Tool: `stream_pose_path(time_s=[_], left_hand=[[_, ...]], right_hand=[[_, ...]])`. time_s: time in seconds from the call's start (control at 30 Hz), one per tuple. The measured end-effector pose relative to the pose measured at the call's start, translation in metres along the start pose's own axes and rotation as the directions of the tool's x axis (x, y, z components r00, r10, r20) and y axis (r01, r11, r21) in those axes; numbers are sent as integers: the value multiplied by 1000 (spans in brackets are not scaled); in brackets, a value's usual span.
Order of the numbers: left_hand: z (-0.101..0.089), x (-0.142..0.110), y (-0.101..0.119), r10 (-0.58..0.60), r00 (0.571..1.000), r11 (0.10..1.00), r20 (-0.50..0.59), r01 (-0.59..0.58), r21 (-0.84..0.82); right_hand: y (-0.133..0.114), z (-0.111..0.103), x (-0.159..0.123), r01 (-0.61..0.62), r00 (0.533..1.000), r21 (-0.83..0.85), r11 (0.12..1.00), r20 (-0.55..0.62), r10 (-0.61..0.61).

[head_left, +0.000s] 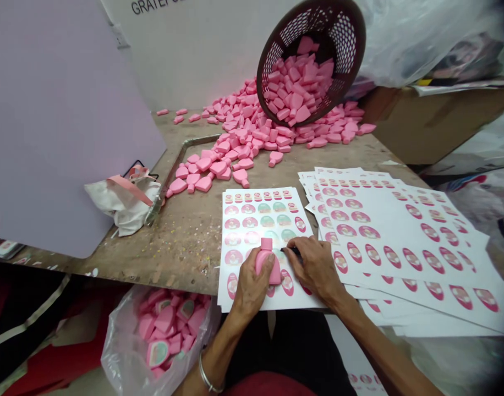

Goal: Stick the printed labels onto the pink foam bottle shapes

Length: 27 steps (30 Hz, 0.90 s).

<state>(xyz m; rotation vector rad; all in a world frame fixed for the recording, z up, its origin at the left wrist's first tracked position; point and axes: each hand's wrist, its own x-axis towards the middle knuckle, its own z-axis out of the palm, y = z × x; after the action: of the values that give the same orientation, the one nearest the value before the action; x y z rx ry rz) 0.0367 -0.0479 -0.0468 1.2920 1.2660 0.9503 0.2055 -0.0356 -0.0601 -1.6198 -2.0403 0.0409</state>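
My left hand (251, 283) is closed around a small pink plastic bottle (267, 264), its cap end pointing away from me. The bottle is held just over a sheet of stickers (231, 209) with pink and green labels. My right hand (313, 267) rests on the right part of that sheet, fingers pinched on a thin dark pointed tool (294, 250). The tool's tip is at a green label beside the bottle; its exact kind is too small to make out.
A brown mesh basket (272, 60) lies tipped, with many pink bottles (239, 137) spilling across the table (186, 236). More sticker sheets (392, 220) overlap at the right. A clear bag (120, 352) below holds labelled bottles. A white cloth pouch (130, 217) sits left.
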Motion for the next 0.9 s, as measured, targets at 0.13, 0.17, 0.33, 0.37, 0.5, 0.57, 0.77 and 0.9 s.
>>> stream_pose_path(time_s=[0.13,0.17,0.33,0.37,0.5,0.57,0.77,0.9], left_hand=[[0,0,-2,-25,1000,998,-1,25,-53],[0,0,-2,-31,1000,997,-1,30,-67],[1,1,-4,-56,998,990,-2,55,-129],[1,1,-4,-58,998,989,-1,57,-135],[0,0,-5,-50,999,992,15,51,-115],[0,1,-5,-46,999,994,19,47,-95],[1,-1,1,-57,997,990,-55,49,-131],[3,-4,4,-152,988,937,-24,136,-323]], right_hand=[[-1,-2,-1,11,1000,-71,997,-25,-13],[-1,-2,-1,13,1000,-82,997,-20,-14],[3,-3,1,17,1000,7,1000,19,-18],[4,-3,1,18,999,38,999,26,-19],[6,-1,4,-5,999,95,995,36,1],[6,2,6,-37,999,101,994,24,34],[9,1,4,-153,987,354,923,6,162],[4,-20,5,-333,927,556,762,44,373]])
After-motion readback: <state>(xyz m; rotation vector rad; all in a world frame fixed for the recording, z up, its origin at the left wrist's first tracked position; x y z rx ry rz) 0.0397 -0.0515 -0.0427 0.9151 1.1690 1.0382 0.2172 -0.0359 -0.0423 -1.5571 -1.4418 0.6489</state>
